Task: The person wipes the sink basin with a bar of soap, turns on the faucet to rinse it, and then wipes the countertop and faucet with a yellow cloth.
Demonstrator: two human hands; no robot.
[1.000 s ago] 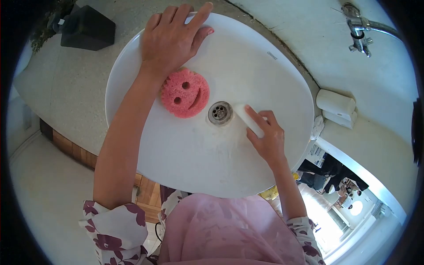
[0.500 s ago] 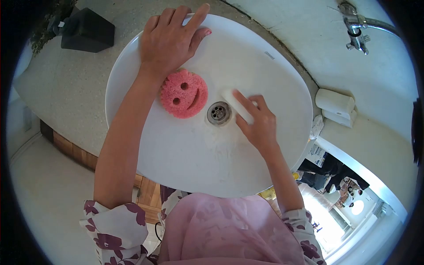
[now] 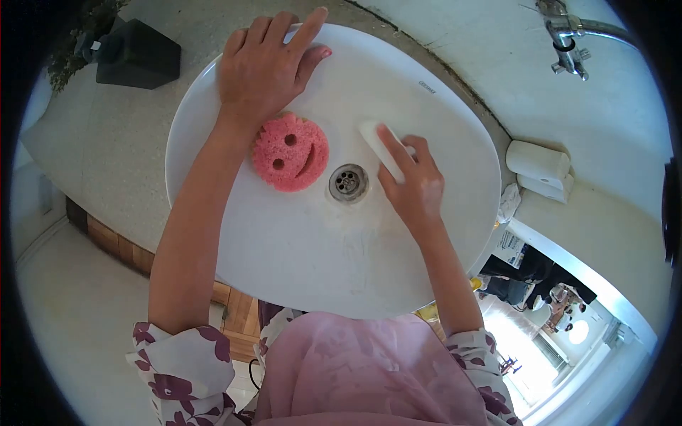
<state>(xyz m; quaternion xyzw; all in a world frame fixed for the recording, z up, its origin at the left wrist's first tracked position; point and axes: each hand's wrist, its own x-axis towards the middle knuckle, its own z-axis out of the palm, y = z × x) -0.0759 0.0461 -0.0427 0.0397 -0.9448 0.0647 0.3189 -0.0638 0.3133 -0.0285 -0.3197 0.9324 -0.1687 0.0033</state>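
A white washbasin (image 3: 419,99) fills the middle of the head view. My left hand (image 3: 263,74) lies on its upper left rim, fingers stretched out, with nothing held. Just below that wrist, a round pink sponge (image 3: 291,153) with a cut-out smiling face rests in the bowl. My right hand (image 3: 418,186) grips a white oblong sponge block (image 3: 372,138), pressing it on the bowl right above the metal drain (image 3: 348,183). Part of the block is hidden under the fingers.
A dark square bottle (image 3: 138,55) stands on the counter (image 3: 92,135) at the upper left. The metal tap valve (image 3: 568,42) and its hose are on the wall at upper right. White paper rolls (image 3: 538,167) sit right of the basin.
My right hand has shifted slightly up with the white sponge block, away from the drain. My left hand and the pink sponge keep their places, with the whole view shifting a little.
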